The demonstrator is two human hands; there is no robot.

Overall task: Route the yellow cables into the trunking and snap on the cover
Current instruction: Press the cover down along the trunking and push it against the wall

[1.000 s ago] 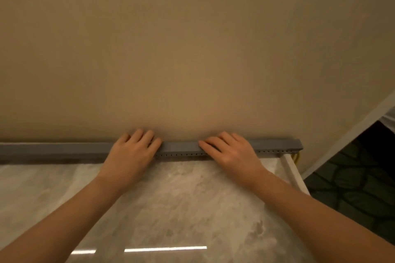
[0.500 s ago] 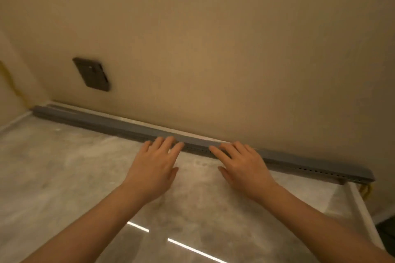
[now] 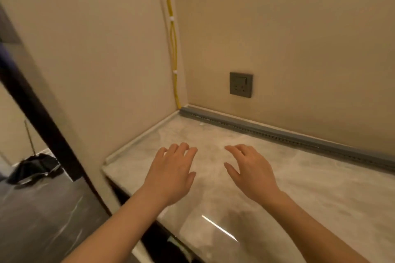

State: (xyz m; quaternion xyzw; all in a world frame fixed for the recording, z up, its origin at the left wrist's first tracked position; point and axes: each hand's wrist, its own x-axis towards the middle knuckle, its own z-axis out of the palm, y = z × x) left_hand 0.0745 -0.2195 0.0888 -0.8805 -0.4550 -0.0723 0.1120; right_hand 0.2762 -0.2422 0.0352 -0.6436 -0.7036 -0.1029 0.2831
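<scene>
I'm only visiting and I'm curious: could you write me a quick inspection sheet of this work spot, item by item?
Surface: pale marble countertop, glossy, with a streak of reflected light near the front.
Job's things: grey trunking lies along the foot of the back wall; its cover looks fitted along the visible length.
Clutter: nothing seen.
Hands: left hand and right hand are open, hold nothing, and are clear of the trunking.
Cables: yellow cables run down the wall corner, held by white clips, to the trunking's left end.
Surroundings: grey wall socket above the trunking; black bag on the dark floor.
</scene>
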